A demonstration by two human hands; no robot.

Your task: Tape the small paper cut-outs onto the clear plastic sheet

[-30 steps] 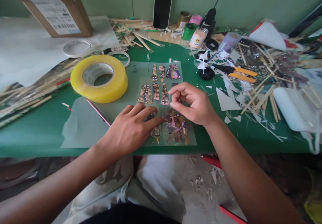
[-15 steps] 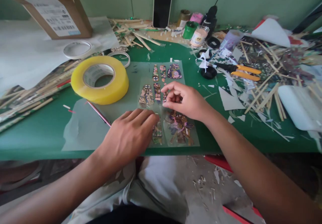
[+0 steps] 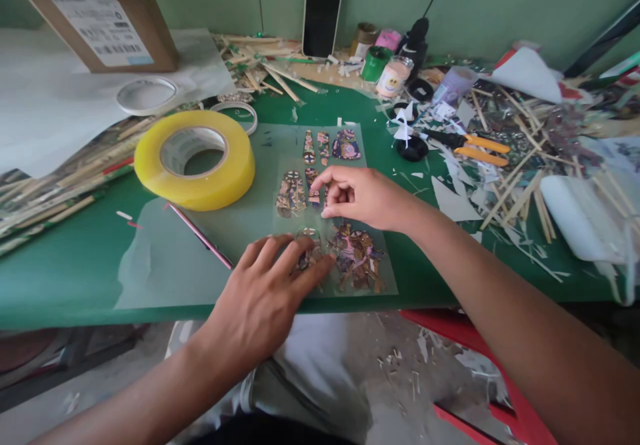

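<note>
A clear plastic sheet (image 3: pixel 235 218) lies on the green table (image 3: pixel 75 265). Several small colourful patterned cutouts (image 3: pixel 345 144) rest on it in rows. My left hand (image 3: pixel 260 298) lies flat near the table's front edge, fingers spread, fingertips pressing on the sheet beside a large multicoloured cutout (image 3: pixel 356 255). My right hand (image 3: pixel 363 195) hovers over the middle row, its fingers curled in a pinch at one of the small cutouts (image 3: pixel 314 195); whether it grips the piece is hidden.
A big yellow tape roll (image 3: pixel 195 158) sits left of the sheet, a thin pink stick (image 3: pixel 200 235) beside it. Cardboard box (image 3: pixel 95 12) and white paper at back left. Jars (image 3: pixel 393 75), yellow-handled pliers (image 3: pixel 470 146), paper scraps and wooden sticks (image 3: pixel 520 185) crowd the right.
My left hand slid back toward the front edge and its fingers spread. My right hand moved left over the middle row of cutouts.
</note>
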